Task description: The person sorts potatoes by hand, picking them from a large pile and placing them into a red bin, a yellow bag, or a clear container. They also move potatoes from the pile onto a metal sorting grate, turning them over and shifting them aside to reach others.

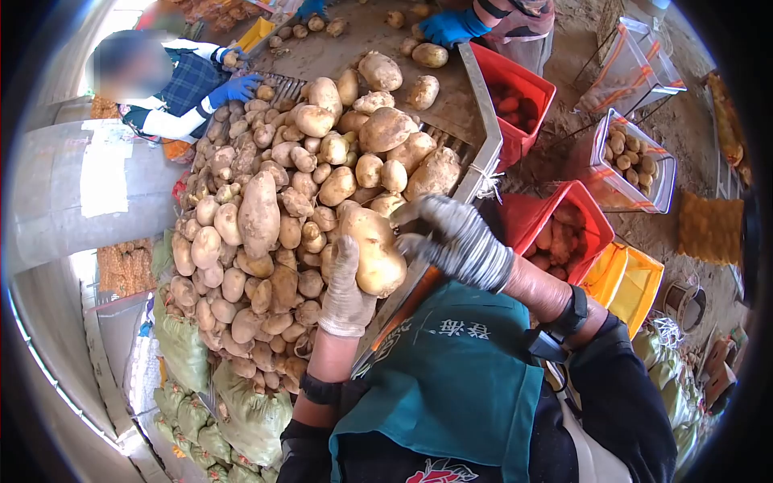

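My left hand (348, 296), in a pale, soiled glove, grips a large potato (372, 251) at the near edge of the pile. Just right of that potato is my right hand (463, 244), in a grey-and-white striped glove. Its thumb and fingers are bent but apart, and nothing shows between them. A heap of potatoes (260, 216) of many sizes, some caked with soil, spreads over the sorting table (451, 97) in front of me.
Red bins (592, 211) and a yellow bin (640, 282) stand to the right, near a clear-sided basket (596, 179) holding potatoes. Across the table a co-worker's blue-gloved hand (233, 90) touches the pile; another blue glove (452, 28) is at the top. Green sacks (250, 410) lie lower left.
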`<state>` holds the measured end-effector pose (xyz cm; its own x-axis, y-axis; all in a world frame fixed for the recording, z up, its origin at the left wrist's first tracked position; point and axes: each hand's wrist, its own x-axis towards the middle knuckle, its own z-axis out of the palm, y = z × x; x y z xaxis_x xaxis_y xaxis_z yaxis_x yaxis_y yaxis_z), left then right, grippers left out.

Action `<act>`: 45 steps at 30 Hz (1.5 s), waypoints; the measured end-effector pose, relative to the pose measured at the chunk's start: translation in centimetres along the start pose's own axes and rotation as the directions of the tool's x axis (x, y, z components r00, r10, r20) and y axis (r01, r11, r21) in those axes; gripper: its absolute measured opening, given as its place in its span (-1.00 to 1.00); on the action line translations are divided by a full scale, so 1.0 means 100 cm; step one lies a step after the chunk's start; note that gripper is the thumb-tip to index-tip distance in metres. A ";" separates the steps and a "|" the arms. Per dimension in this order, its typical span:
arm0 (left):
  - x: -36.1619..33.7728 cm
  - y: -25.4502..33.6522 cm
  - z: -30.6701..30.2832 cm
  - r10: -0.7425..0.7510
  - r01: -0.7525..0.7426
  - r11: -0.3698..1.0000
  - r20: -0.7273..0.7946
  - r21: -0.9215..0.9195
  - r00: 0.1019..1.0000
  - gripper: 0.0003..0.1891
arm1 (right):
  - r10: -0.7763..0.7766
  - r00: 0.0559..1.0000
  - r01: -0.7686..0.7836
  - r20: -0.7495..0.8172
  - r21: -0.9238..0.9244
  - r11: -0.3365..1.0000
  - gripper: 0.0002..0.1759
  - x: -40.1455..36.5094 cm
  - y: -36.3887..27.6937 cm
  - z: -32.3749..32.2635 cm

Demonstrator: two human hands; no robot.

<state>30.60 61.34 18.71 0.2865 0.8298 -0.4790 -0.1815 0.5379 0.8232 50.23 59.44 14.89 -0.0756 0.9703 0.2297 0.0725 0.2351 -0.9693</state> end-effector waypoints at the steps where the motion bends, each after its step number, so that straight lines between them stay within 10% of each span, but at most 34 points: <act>1: 0.000 0.002 0.006 0.004 -0.004 1.000 0.058 -0.001 0.998 -0.22 | -0.107 0.994 0.107 -0.013 -0.004 0.994 -0.68 0.002 -0.002 0.004; 10: -0.011 -0.007 0.019 -0.019 0.017 1.000 -0.116 -0.016 0.993 -0.19 | 0.132 0.985 -0.126 -0.110 0.060 0.990 -0.86 0.001 0.026 0.000; 13: -0.012 0.006 0.032 -0.233 0.099 0.821 -0.171 -0.563 0.957 -0.48 | 0.204 0.959 -0.203 -0.196 0.024 0.979 -0.78 -0.008 0.033 -0.010; 15: -0.011 0.001 0.022 -0.261 0.086 0.806 -0.220 -0.586 0.940 -0.46 | 0.212 0.977 -0.212 -0.025 0.001 0.977 -0.71 -0.017 0.031 -0.009; 21: -0.018 -0.010 0.001 -0.315 0.162 0.868 -0.269 -0.470 0.910 -0.32 | -0.166 0.942 0.218 0.291 -0.157 0.963 -0.59 -0.021 -0.023 0.014; 27: -0.031 -0.021 -0.013 -0.205 0.061 0.866 -0.241 -0.497 0.949 -0.34 | -0.139 0.957 0.217 0.256 -0.311 0.925 -0.74 -0.025 -0.035 0.049; 35: -0.078 -0.012 -0.044 -0.087 -0.113 0.874 -0.381 -0.473 0.921 -0.38 | 0.245 0.969 -0.241 0.040 -0.095 0.966 -0.85 -0.041 -0.028 0.094; 39: -0.093 -0.025 -0.080 -0.232 -0.003 0.773 -0.287 -0.634 0.929 -0.35 | -0.030 0.973 0.106 0.227 -0.333 0.937 -0.67 -0.045 -0.058 0.133; 45: -0.132 -0.015 -0.115 0.003 -0.279 0.745 -0.416 -0.605 0.910 -0.59 | -0.178 0.966 0.215 0.189 -0.198 0.956 -0.83 -0.036 -0.054 0.173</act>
<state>16.26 51.30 20.27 -0.1311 0.8185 -0.5594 -0.7846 0.2593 0.5632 32.94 53.66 17.77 -0.2740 0.8847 0.3772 0.2501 0.4443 -0.8603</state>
